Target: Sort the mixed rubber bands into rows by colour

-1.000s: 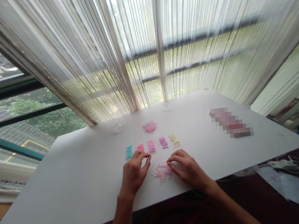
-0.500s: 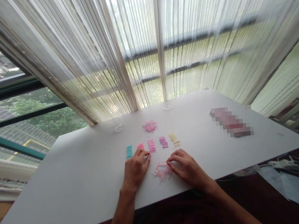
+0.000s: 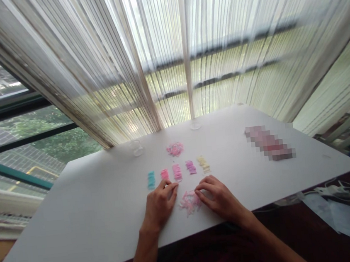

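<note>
Several small groups of coloured pieces lie in a row on the white table: teal (image 3: 151, 179), bright pink (image 3: 165, 174), pink (image 3: 177, 172), purple (image 3: 191, 167) and pale yellow (image 3: 203, 164). My left hand (image 3: 161, 201) rests just below the two pink groups, thumb and forefinger pinched near the pink group's lower end; anything between them is too small to make out. My right hand (image 3: 217, 196) is at the right edge of a loose light-pink pile (image 3: 189, 203), fingertips closed together over it. A second pink pile (image 3: 175, 149) lies beyond the row.
Two clear round items, one at the back left (image 3: 137, 148) and one at the back centre (image 3: 195, 126), stand on the table (image 3: 77, 216). A blurred pinkish object (image 3: 270, 142) lies at the right. Sheer curtains (image 3: 167, 56) hang behind.
My left hand has drawn slightly down and right, uncovering more of the teal and bright pink groups. My right hand has hardly moved.
</note>
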`<state>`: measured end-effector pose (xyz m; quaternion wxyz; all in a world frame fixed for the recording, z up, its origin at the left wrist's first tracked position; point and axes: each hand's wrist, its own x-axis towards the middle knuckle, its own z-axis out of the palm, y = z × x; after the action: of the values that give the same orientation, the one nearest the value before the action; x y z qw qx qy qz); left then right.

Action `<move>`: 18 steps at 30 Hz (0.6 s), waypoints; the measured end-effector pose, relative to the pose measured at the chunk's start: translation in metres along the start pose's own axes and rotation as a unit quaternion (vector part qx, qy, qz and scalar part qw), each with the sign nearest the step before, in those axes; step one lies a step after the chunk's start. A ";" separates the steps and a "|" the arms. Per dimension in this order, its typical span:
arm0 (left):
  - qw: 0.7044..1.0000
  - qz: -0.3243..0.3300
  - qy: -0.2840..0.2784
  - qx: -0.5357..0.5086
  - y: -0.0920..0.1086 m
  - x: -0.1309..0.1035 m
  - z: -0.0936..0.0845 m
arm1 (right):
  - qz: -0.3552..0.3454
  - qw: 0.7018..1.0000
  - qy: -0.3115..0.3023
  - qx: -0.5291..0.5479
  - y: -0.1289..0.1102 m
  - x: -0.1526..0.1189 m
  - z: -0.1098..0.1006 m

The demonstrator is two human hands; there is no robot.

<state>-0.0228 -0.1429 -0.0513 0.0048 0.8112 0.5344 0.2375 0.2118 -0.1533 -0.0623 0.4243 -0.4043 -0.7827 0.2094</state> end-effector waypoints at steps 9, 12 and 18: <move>1.000 0.000 -0.012 0.024 0.003 0.003 0.002 | 0.003 1.000 -0.006 0.003 -0.001 0.000 0.000; 1.000 0.000 -0.013 0.018 0.004 0.003 0.002 | 0.007 1.000 -0.009 0.004 0.000 0.000 0.000; 1.000 0.003 -0.020 0.009 0.006 0.005 0.003 | 0.007 1.000 -0.014 0.009 -0.001 0.000 0.000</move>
<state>-0.0151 -0.1401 -0.0510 0.0077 0.8173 0.5340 0.2162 0.2113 -0.1535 -0.0613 0.4154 -0.4028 -0.7838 0.2253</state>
